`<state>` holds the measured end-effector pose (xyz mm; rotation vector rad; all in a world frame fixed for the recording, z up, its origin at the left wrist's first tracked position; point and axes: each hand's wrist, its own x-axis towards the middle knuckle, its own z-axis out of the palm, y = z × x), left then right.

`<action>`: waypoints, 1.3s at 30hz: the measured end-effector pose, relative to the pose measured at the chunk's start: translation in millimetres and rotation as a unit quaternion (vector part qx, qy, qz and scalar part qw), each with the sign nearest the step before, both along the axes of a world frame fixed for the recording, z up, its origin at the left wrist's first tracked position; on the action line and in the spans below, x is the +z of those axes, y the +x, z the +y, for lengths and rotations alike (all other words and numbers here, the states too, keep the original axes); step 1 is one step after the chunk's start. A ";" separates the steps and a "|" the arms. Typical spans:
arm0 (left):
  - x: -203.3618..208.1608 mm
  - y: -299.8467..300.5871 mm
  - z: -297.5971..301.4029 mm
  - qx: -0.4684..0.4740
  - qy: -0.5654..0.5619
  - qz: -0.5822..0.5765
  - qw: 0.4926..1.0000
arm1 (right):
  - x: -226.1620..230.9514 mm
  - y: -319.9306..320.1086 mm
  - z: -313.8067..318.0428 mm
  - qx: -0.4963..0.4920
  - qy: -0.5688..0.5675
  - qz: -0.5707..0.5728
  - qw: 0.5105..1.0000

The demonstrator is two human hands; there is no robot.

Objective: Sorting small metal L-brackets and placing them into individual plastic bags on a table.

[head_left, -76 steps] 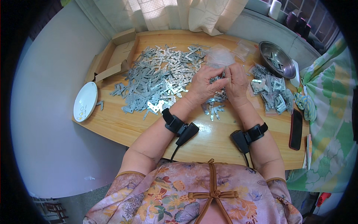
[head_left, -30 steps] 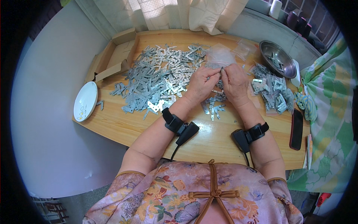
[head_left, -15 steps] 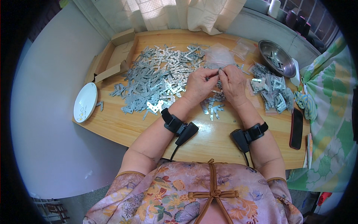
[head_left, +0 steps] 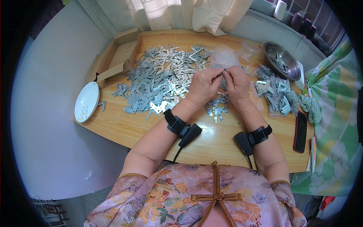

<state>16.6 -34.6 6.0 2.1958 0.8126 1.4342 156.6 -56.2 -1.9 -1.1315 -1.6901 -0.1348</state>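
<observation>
My left hand (head_left: pixel 202 84) and my right hand (head_left: pixel 238 85) meet above the middle of the table, thumbs and fingertips pinched together. Whatever lies between the fingertips is too small and hidden to make out. Between the two hands, a little heap of small metal pieces (head_left: pixel 223 84) shows on the wood. Just nearer to me lie several loose metal brackets (head_left: pixel 217 109). A large pile of flat, L-shaped metal corner brackets (head_left: pixel 157 81) spreads to the left of my left hand. Beyond my fingers rest clear plastic bags (head_left: pixel 224 56).
Filled bags of brackets (head_left: pixel 283 99) lie to the right, below a steel bowl (head_left: pixel 290 68) holding some brackets. A phone (head_left: pixel 300 132) sits near the right edge of the wooden table (head_left: pixel 211 142). On the left are an open cardboard box (head_left: pixel 120 56) and a white dish (head_left: pixel 86 102).
Both hands stay pinched together in nearly the same place, with only slight finger movement. The whole view has shifted very slightly.
</observation>
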 end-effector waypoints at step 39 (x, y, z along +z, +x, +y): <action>20.2 -1.8 3.0 -0.039 -0.033 0.095 0.994 | 1.1 0.3 -2.1 -0.032 -0.013 0.040 0.999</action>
